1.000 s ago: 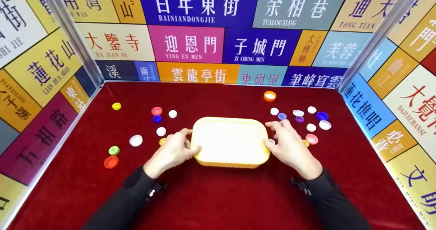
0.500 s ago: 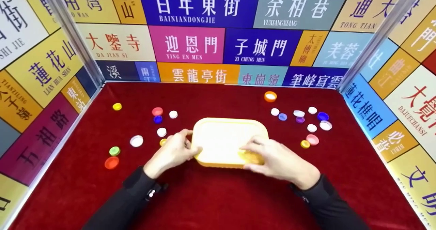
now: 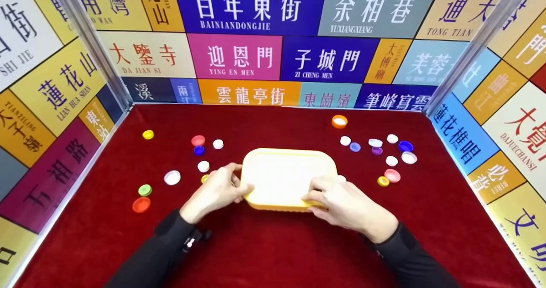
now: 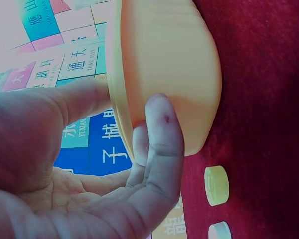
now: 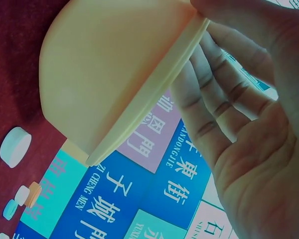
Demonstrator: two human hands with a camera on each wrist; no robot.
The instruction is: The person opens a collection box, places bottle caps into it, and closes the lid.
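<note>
A yellow plastic container (image 3: 279, 175) with rounded corners and a flat, pale, lid-like top sits mid-table. My left hand (image 3: 216, 189) grips its left end; the left wrist view shows the thumb over the rim and curled fingers against the side wall (image 4: 177, 59). At the near right corner, my right hand (image 3: 352, 205) pinches the rim, with fingertips over the top and the thumb at the edge. In the left wrist view, a yellow bottle cap (image 4: 217, 185) lies near the left fingers. A white cap (image 5: 15, 147) lies beside the container's right end.
Several bottle caps lie on the red cloth left of the container, among them a red cap (image 3: 141, 205) and a green cap (image 3: 145, 190). More are scattered right, including a pink cap (image 3: 392, 176). An orange cap (image 3: 339, 121) lies farther back. Printed panels (image 3: 234, 57) enclose the table.
My right hand has moved from the container's right end to its near right corner, where it now pinches the rim. The left hand and the container have stayed in place.
</note>
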